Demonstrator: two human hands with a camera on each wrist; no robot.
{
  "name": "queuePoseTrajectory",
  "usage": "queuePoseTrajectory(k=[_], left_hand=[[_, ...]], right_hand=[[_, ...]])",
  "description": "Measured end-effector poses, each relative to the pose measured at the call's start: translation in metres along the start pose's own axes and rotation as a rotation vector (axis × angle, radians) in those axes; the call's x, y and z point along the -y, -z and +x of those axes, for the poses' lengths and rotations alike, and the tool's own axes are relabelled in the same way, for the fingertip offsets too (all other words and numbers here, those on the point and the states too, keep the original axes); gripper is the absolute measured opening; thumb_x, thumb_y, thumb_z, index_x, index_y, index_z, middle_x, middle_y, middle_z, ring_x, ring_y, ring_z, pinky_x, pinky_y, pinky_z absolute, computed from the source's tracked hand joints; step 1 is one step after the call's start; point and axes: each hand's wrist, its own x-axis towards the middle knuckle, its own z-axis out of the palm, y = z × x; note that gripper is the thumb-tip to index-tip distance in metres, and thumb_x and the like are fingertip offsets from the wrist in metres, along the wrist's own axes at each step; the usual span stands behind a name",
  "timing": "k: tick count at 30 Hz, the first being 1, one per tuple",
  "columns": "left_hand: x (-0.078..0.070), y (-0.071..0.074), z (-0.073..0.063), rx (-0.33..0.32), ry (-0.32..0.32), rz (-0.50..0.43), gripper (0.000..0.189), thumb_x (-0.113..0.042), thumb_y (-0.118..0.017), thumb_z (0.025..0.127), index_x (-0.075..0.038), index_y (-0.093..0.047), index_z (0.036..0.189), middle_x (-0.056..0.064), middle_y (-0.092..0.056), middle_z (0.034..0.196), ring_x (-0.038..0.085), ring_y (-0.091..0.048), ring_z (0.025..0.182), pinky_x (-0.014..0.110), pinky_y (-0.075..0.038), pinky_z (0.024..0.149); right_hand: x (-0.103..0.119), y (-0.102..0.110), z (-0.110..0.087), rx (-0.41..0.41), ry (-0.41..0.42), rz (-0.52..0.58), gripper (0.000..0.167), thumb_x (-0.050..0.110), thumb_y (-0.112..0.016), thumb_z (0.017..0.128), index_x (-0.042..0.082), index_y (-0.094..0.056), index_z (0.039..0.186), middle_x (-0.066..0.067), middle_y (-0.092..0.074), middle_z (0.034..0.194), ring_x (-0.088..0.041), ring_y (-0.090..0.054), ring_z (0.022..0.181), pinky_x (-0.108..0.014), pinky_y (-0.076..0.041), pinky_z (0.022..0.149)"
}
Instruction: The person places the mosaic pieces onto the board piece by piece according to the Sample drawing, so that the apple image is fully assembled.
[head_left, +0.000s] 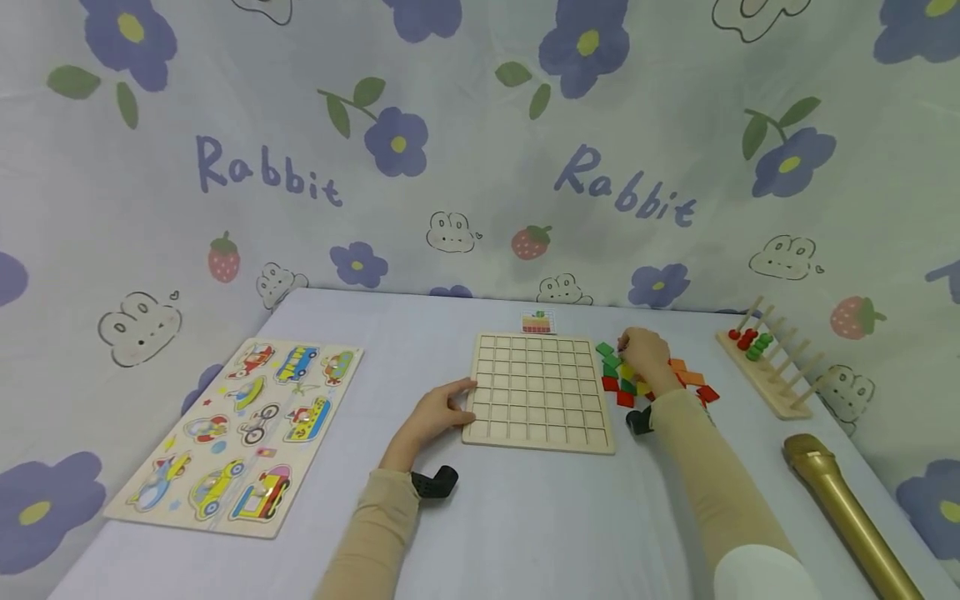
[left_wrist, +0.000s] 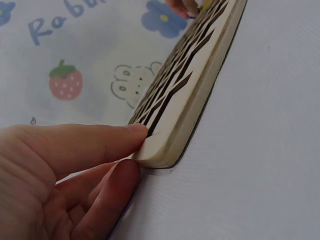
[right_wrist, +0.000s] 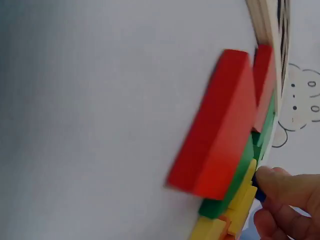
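A pale wooden grid board with bare square cells lies at the middle of the table. My left hand rests at its left edge, thumb and index finger spread along it. In the left wrist view, my left hand's fingertips touch the rim by the near corner. Right of the board, my right hand is over a loose pile of coloured tiles. In the right wrist view, its thumb and fingers pinch a dark blue tile, mostly hidden by the thumb. Red, green and yellow tiles lie close by.
A small picture card stands behind the board. To the left lies a vehicle peg puzzle. A wooden peg stand with red and green beads and a gold microphone are on the right. Patterned cloth hangs behind.
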Motion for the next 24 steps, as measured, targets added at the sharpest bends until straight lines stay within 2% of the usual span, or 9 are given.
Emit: queuePoseTrajectory(k=[3, 5, 8, 10, 12, 14, 18, 20, 24], left_hand=[[0.0, 0.001, 0.0, 0.003, -0.011, 0.001, 0.059, -0.011, -0.074, 0.075, -0.013, -0.054, 0.13, 0.009, -0.062, 0.084, 0.013, -0.047, 0.059, 0.025, -0.041, 0.054], [-0.001, 0.002, 0.0, 0.005, -0.016, 0.004, 0.058, -0.011, -0.074, 0.075, -0.013, -0.055, 0.13, 0.009, -0.063, 0.105, 0.012, -0.047, 0.059, 0.025, -0.041, 0.054], [0.0, 0.002, 0.0, 0.002, -0.018, 0.012, 0.057, -0.011, -0.074, 0.075, -0.013, -0.056, 0.129, 0.003, -0.052, 0.133, 0.012, -0.047, 0.059, 0.025, -0.041, 0.054], [0.0, 0.003, 0.0, 0.003, -0.015, 0.018, 0.057, -0.011, -0.074, 0.075, -0.013, -0.056, 0.128, 0.001, -0.048, 0.138, 0.011, -0.047, 0.059, 0.025, -0.041, 0.054], [0.0, 0.004, 0.0, 0.004, -0.027, 0.023, 0.057, -0.011, -0.074, 0.074, -0.012, -0.056, 0.128, 0.002, -0.047, 0.139, 0.011, -0.047, 0.06, 0.024, -0.041, 0.054], [-0.001, 0.004, 0.0, 0.009, -0.041, 0.025, 0.056, -0.01, -0.074, 0.075, -0.012, -0.056, 0.128, 0.003, -0.047, 0.139, 0.011, -0.047, 0.06, 0.024, -0.041, 0.054], [-0.002, 0.003, 0.0, 0.019, -0.064, 0.003, 0.056, -0.009, -0.073, 0.075, -0.01, -0.056, 0.128, 0.004, -0.047, 0.139, 0.01, -0.046, 0.06, 0.023, -0.04, 0.054], [-0.002, 0.003, 0.0, 0.024, -0.06, -0.006, 0.056, -0.01, -0.073, 0.076, -0.01, -0.055, 0.129, 0.004, -0.046, 0.14, 0.01, -0.045, 0.06, 0.023, -0.04, 0.055], [0.0, 0.004, -0.002, 0.016, -0.05, -0.002, 0.055, -0.01, -0.072, 0.076, -0.009, -0.055, 0.128, 0.003, -0.046, 0.14, 0.01, -0.045, 0.06, 0.022, -0.04, 0.055]], right_hand=[[0.005, 0.003, -0.001, 0.044, -0.011, 0.229, 0.025, 0.014, -0.058, 0.09, 0.0, -0.062, 0.11, -0.021, -0.059, 0.111, -0.031, -0.054, 0.092, -0.04, -0.044, 0.08], [0.015, 0.003, 0.0, 0.102, -0.013, 0.419, 0.032, 0.016, -0.057, 0.091, -0.001, -0.059, 0.118, -0.022, -0.056, 0.118, -0.029, -0.052, 0.096, -0.039, -0.044, 0.083], [0.039, -0.002, 0.004, 0.197, -0.012, 0.64, 0.037, 0.018, -0.057, 0.092, -0.001, -0.055, 0.124, -0.02, -0.053, 0.125, -0.028, -0.052, 0.1, -0.038, -0.043, 0.089], [0.058, -0.008, 0.008, 0.241, 0.009, 0.711, 0.038, 0.017, -0.058, 0.092, -0.001, -0.055, 0.124, -0.02, -0.054, 0.124, -0.026, -0.055, 0.101, -0.037, -0.044, 0.09], [0.074, -0.016, 0.012, 0.265, 0.025, 0.727, 0.036, 0.018, -0.059, 0.091, -0.001, -0.057, 0.121, -0.017, -0.056, 0.121, -0.024, -0.057, 0.099, -0.036, -0.045, 0.089], [0.086, -0.025, 0.016, 0.269, 0.064, 0.73, 0.032, 0.02, -0.063, 0.088, 0.001, -0.062, 0.114, -0.015, -0.059, 0.111, -0.019, -0.058, 0.089, -0.032, -0.048, 0.08], [0.102, -0.04, 0.021, 0.247, 0.085, 0.686, 0.024, 0.017, -0.063, 0.088, 0.001, -0.064, 0.106, -0.013, -0.061, 0.103, -0.016, -0.054, 0.075, -0.029, -0.045, 0.066], [0.111, -0.046, 0.019, 0.231, 0.075, 0.655, 0.023, 0.013, -0.061, 0.089, 0.001, -0.064, 0.108, -0.014, -0.061, 0.106, -0.017, -0.054, 0.077, -0.028, -0.044, 0.066], [0.126, -0.053, 0.013, 0.177, 0.157, 0.535, 0.018, 0.011, -0.062, 0.087, 0.001, -0.067, 0.102, -0.014, -0.063, 0.106, -0.02, -0.058, 0.083, -0.028, -0.044, 0.067]])
